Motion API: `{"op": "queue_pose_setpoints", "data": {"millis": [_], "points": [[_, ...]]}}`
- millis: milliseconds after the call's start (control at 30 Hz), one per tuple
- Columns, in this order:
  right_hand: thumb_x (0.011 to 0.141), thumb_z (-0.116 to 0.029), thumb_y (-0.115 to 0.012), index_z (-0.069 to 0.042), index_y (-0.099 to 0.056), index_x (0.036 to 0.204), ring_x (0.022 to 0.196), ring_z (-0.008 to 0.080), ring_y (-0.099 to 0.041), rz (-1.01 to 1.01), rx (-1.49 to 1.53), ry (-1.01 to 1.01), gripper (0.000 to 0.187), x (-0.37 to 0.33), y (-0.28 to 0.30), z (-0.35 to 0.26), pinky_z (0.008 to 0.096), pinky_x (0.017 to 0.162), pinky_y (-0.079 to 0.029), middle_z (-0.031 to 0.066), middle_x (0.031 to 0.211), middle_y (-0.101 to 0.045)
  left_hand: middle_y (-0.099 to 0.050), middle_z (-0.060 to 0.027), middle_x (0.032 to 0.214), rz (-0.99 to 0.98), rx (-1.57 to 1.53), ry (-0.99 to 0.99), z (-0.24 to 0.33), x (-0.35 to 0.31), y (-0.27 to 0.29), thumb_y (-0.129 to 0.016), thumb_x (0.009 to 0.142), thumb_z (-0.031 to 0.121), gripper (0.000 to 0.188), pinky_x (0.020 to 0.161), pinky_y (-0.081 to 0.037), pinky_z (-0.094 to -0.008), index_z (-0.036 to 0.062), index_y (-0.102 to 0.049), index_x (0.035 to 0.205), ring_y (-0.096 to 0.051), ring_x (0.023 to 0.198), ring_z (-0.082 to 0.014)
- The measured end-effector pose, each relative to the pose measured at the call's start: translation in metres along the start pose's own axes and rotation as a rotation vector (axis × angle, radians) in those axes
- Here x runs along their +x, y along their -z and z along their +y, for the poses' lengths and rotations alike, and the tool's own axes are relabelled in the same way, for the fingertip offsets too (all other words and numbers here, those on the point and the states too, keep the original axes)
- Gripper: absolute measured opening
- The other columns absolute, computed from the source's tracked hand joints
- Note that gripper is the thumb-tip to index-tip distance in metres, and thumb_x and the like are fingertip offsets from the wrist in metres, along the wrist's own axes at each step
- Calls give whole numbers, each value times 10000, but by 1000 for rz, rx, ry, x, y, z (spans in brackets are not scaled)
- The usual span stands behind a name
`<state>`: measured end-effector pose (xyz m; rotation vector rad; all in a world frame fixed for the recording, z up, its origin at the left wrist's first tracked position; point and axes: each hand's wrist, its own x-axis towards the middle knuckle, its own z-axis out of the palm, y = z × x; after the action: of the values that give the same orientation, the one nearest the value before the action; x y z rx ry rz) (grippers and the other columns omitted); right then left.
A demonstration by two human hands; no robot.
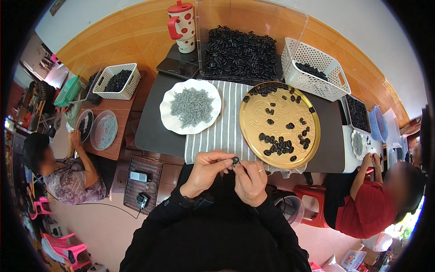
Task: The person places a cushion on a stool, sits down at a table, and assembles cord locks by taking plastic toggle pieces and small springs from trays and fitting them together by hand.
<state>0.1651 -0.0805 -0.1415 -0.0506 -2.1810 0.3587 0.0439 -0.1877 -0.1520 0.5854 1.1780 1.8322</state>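
Observation:
A small black oval plastic piece (pixel 235 160) is pinched between my two hands, in front of the table's near edge. My left hand (pixel 205 173) grips it with thumb and forefinger. The fingertips of my right hand (pixel 251 182) are closed at its lower right side; whether they also hold something tiny is too small to see. Beyond my hands lies a round gold tray (pixel 258 136) with several black pieces scattered and clustered on it. Left of it, a white scalloped plate (pixel 167 109) bears a heap of thin grey-green pieces (pixel 194 106).
A clear bin (pixel 253 16) heaped with black pieces stands at the back, beside a white basket (pixel 337 84). A dotted tumbler (pixel 185 27) and a phone (pixel 177 68) stand back left. Striped cloth (pixel 206 143) lies under plate and tray. People sit working on both sides.

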Motion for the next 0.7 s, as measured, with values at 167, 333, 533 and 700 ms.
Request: {"op": "queue_pose_setpoints", "data": {"millis": [167, 333, 533, 700], "points": [[653, 59, -694, 34, -608, 891, 660, 262, -544, 10, 7, -15, 254, 0, -1, 0, 344, 567, -434, 133, 876, -570, -657, -47, 875, -6, 17, -15, -1, 0, 1, -623, 884, -13, 183, 597, -451, -186, -10, -691, 1054, -580, 699, -74], [656, 44, -730, 19, -620, 886, 648, 258, -560, 21, 147, -98, 256, 0, 0, 3, 333, 553, -446, 110, 831, -581, -674, -59, 885, -14, 18, 40, 1, -4, 0, -622, 890, -1, 202, 619, -468, -186, -14, -676, 1085, -590, 718, -71], [675, -14, -788, 15, -634, 898, 633, 233, -605, 5, 325, -306, 274, -1, 3, 7, 315, 537, -469, 100, 770, -600, -680, -68, 918, -45, 0, 55, 1, -4, -2, -617, 897, 11, 209, 644, -481, -198, -21, -669, 1098, -586, 731, -79], [680, -49, -807, 24, -647, 937, 640, 207, -615, -46, 446, -410, 311, -2, 3, 12, 303, 544, -474, 96, 780, -612, -672, -76, 929, -75, -15, 57, 1, -4, 0, -607, 901, 3, 213, 648, -478, -209, -23, -671, 1102, -578, 742, -90]]}}
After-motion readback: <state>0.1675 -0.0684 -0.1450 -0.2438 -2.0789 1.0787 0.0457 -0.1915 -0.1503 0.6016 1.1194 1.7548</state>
